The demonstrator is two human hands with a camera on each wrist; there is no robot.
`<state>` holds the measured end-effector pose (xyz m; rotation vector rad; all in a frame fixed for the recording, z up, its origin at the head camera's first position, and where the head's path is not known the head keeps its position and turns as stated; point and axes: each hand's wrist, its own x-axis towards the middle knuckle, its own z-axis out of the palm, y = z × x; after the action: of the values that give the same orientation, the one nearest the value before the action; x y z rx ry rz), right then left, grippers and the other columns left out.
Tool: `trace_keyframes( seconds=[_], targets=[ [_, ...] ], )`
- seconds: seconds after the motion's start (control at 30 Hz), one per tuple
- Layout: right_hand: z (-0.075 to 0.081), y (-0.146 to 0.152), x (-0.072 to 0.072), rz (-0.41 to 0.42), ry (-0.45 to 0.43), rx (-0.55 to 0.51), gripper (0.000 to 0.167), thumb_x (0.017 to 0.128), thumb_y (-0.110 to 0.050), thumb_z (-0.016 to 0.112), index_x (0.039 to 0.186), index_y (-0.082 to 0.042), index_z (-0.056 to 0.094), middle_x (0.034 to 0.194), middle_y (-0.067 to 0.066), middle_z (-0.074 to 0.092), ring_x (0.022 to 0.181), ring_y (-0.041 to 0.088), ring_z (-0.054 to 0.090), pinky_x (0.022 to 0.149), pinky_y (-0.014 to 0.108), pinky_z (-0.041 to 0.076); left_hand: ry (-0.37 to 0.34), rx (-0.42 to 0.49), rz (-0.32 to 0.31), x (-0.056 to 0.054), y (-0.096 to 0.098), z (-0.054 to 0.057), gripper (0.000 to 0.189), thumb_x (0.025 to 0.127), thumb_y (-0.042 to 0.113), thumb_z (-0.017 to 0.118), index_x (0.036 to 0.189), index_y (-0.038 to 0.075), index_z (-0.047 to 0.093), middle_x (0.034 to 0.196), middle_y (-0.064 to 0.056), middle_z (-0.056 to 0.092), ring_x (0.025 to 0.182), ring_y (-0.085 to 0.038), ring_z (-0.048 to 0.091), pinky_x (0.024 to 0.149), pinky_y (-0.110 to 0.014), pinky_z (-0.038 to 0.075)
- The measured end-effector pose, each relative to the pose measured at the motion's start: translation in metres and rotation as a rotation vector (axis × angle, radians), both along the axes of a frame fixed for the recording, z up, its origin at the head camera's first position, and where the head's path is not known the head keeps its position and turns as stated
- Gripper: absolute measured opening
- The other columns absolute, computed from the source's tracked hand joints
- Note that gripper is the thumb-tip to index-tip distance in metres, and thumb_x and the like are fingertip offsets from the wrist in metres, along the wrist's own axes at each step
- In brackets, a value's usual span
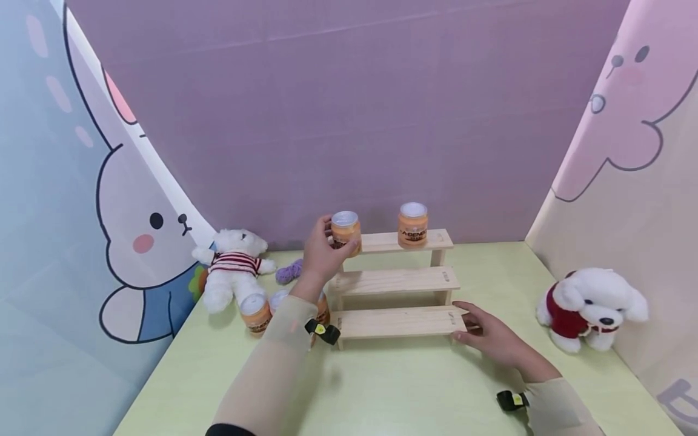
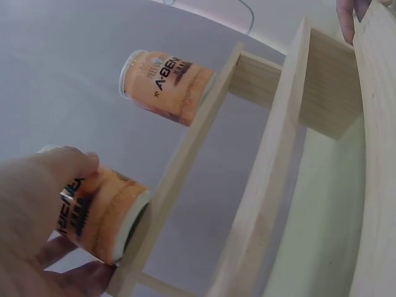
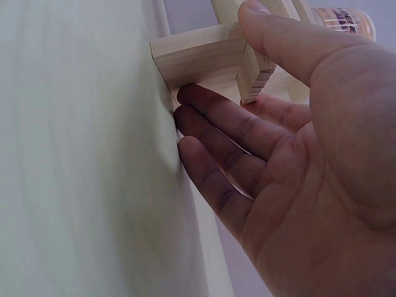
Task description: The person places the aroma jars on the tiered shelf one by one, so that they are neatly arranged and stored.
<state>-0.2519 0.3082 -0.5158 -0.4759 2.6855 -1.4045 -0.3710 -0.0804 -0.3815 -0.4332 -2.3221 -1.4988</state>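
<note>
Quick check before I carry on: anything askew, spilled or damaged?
Nothing visible looks spilled or damaged. The shelf and the standing can atop it look straight; the held can in the left hand looks intact. Only the bear, sprawled back at the left, seems slightly askew.

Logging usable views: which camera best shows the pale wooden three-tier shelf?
Head view: all three tiers of the shelf appear, barely covered. The left wrist view shows it obliquely, cut off by the frame; the right wrist view shows only one end, partly behind the right hand.
</note>
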Motion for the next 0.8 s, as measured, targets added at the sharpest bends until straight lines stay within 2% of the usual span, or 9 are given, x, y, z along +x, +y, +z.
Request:
trace_keyframes(
  seconds=[0.13, 0.3, 0.57, 0.8],
  targets=[
    [0.001, 0.0, 0.0, 0.0, -0.005, -0.004, 0.076, 0.098, -0.029, 0.076, 0.159, -0.006, 0.037, 0.123, 0.01, 0.071, 0.109, 0.023, 0.069, 0.093, 0.031, 0.056, -0.052, -0.072, -0.06, 0.002, -0.001, 0.003, 0.079, 0.091, 0.025, 0.083, 0.155, 0.018, 0.037, 0.137, -0.008, 0.056, 0.123, -0.028, 0.06, 0.101, -0.045, 0.055],
    [0.001, -0.001, 0.001, 0.002, -0.008, -0.002, 0.076, 0.098, -0.029, 0.076, 0.159, -0.005, 0.037, 0.124, 0.011, 0.07, 0.11, 0.024, 0.069, 0.094, 0.031, 0.056, -0.064, -0.117, -0.106, 0.004, -0.001, 0.005, 0.086, 0.089, 0.013, 0.081, 0.159, 0.016, 0.032, 0.141, -0.012, 0.055, 0.125, -0.031, 0.06, 0.103, -0.047, 0.054],
    [0.001, -0.001, 0.001, -0.001, -0.003, 0.005, 0.076, 0.098, -0.029, 0.076, 0.159, -0.006, 0.037, 0.123, 0.01, 0.071, 0.11, 0.024, 0.069, 0.093, 0.031, 0.056, -0.085, -0.048, -0.113, 0.003, 0.006, 0.003, 0.085, 0.088, 0.006, 0.082, 0.158, 0.017, 0.035, 0.139, -0.012, 0.055, 0.125, -0.033, 0.061, 0.103, -0.043, 0.054],
    [0.001, -0.002, 0.002, -0.006, -0.003, 0.012, 0.076, 0.098, -0.03, 0.076, 0.159, -0.007, 0.037, 0.122, 0.009, 0.071, 0.109, 0.022, 0.069, 0.093, 0.032, 0.056, -0.084, -0.022, -0.091, 0.003, 0.013, 0.0, 0.084, 0.09, 0.01, 0.084, 0.158, 0.021, 0.036, 0.139, -0.009, 0.056, 0.125, -0.031, 0.062, 0.103, -0.043, 0.055]
  ],
)
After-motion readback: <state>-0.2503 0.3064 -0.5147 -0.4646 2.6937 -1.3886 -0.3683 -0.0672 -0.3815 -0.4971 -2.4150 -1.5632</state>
